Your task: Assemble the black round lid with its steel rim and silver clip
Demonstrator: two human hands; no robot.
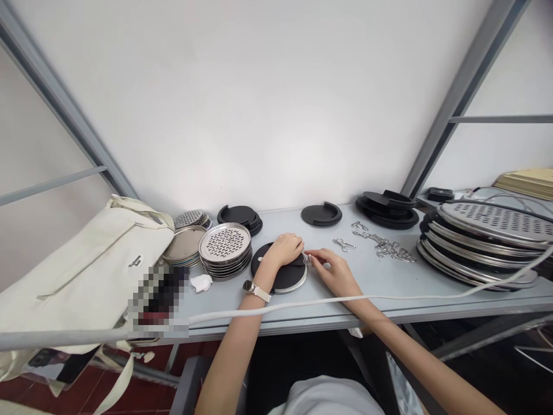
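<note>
A black round disc [283, 278] with a silver metal rim lies flat on the table in front of me. My left hand [286, 249] rests on top of it, fingers bent over its far right side and closed on it. At the disc's right edge, my right hand [333, 270] pinches a small metal wire clip [307, 260] between thumb and forefinger. The clip touches the edge or lies very near it; fingers hide part of it. Several loose wire clips [389, 248] lie to the right, with another clip [344, 244] nearer my right hand.
Left of the disc stands a stack of perforated metal grater plates [225, 245]. Black round holders [322, 214] sit along the wall. A tall stack of plates [479, 248] stands at right, a cream bag [86, 265] at left. A white cable [389, 297] crosses in front.
</note>
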